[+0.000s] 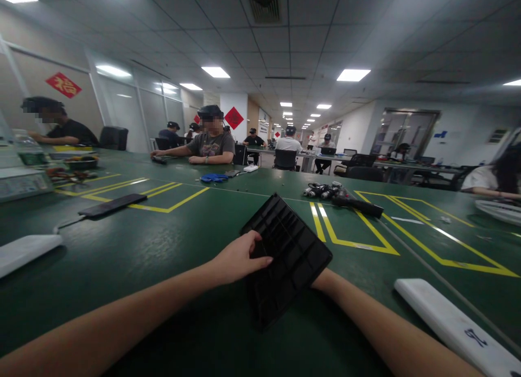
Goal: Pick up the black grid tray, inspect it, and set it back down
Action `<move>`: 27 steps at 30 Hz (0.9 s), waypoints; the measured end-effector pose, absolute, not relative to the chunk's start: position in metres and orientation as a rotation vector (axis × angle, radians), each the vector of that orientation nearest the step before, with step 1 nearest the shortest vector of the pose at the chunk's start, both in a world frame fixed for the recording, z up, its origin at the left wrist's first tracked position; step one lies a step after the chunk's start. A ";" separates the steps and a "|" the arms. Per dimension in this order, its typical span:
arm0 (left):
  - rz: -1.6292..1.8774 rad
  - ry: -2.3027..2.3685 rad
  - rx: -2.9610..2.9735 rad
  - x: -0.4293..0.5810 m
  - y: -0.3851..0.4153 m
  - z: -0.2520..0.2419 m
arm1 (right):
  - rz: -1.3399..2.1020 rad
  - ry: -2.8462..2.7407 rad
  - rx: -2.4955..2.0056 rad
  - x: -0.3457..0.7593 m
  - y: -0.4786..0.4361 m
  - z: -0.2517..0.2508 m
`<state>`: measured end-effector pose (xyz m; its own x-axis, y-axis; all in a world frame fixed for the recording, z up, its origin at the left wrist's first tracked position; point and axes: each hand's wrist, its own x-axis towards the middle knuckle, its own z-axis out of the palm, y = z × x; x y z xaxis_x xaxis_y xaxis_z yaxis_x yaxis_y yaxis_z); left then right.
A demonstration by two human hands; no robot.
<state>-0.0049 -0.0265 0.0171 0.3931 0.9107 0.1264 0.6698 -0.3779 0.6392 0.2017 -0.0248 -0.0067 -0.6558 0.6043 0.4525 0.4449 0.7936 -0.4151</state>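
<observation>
"Since the black compartment tray (291, 247) is our landmark, what lies to its left?"

"Well off to its left, a plain white block (28, 252) on the green bench (122, 257), with a short cable (71, 223) running to a long black device (112, 205). Beyond the tray, a little left of it, is a blue item (214, 177). All are apart from the tray."

"And the left hand (238, 259)?"

"At the tray's left edge. Thumb and forefinger are spread apart over the compartment side; whether the other fingers clamp the edge, I can't tell. I'd rest the thumb on a divider, where it has something firm to press."

"The tray itself?"

"Between both hands, tilted, compartments towards the wearer. Its lowest corner is too dark to say whether it touches the bench. I'd turn both wrists together, to avoid twisting it."

"And the right hand (323, 279)?"

"Mostly behind the tray's right side, fingers hidden, so I can't tell how they grip. Broad support there would suit a flat thing. Right of the tray are a cable bundle (323, 190), a black stick-like object (358, 206) and, nearer the wearer, a marked white block (456, 325); I'd avoid wide swings that way."
</observation>
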 end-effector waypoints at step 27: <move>0.439 2.417 2.267 -0.103 0.052 0.043 | -0.288 -2.073 -2.001 0.266 0.013 0.003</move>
<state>-0.1034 0.0520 0.0430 -0.0692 0.9448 0.3203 0.9971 0.0551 0.0527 0.2664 0.0132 0.0025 -0.0293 0.9504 0.3098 0.9988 0.0398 -0.0276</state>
